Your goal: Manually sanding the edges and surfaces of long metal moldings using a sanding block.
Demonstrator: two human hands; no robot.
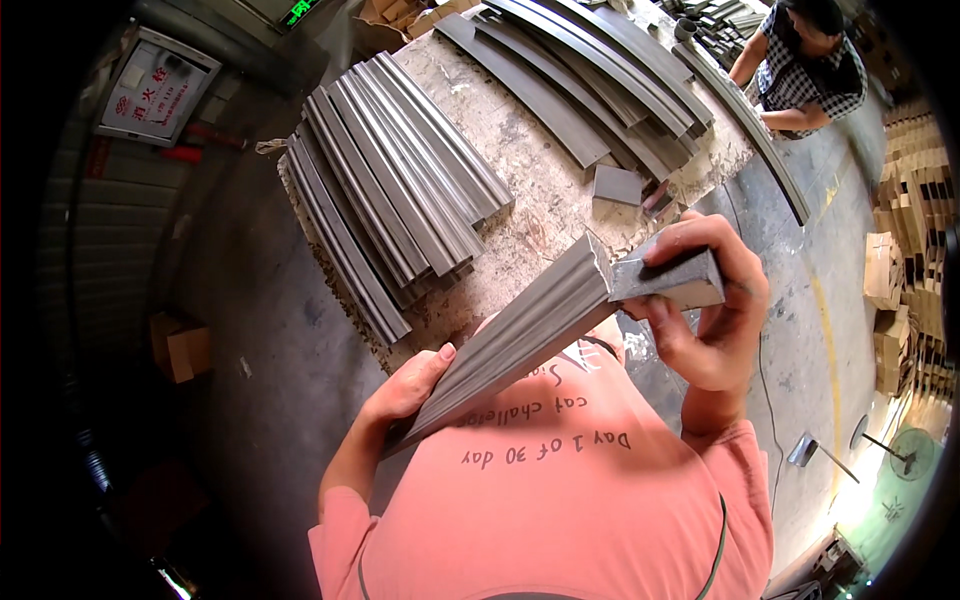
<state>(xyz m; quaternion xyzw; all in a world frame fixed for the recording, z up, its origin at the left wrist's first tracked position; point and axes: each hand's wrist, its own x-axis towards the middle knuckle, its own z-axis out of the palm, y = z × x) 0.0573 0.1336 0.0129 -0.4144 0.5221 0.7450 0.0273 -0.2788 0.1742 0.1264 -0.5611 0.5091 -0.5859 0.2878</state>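
1. I see the left hand (412, 385) clamped on the lower end of a grey grooved bar (520, 335), its thumb lying along the upper side; the other fingers are hidden beneath.
2. The bar slants up and to the right, held in the air in front of the pink shirt (560, 500), between the wearer's body and the counter (545, 220).
3. The right hand (715, 310) grips a dark block (680, 278), fingers curled over the top and far side, thumb pressed from below.
4. That block sits right at the bar's upper end and looks to be touching it.
5. Over on the counter's left side lies a bundle of grooved strips (385, 170), side by side, some on top of others.
6. Further right, a pile of flat dark strips (590, 70) overlaps in layers, with a small grey block (617, 186) near its closer end.
7. One long strip (745, 120) lies along the counter's right edge, its near end jutting out past it.
8. Beside that strip stands a co-worker (810, 85) in a checked top, arms toward the counter.
9. On the floor to the left is a cardboard box (187, 350); a fan (910, 455) stands at lower right.
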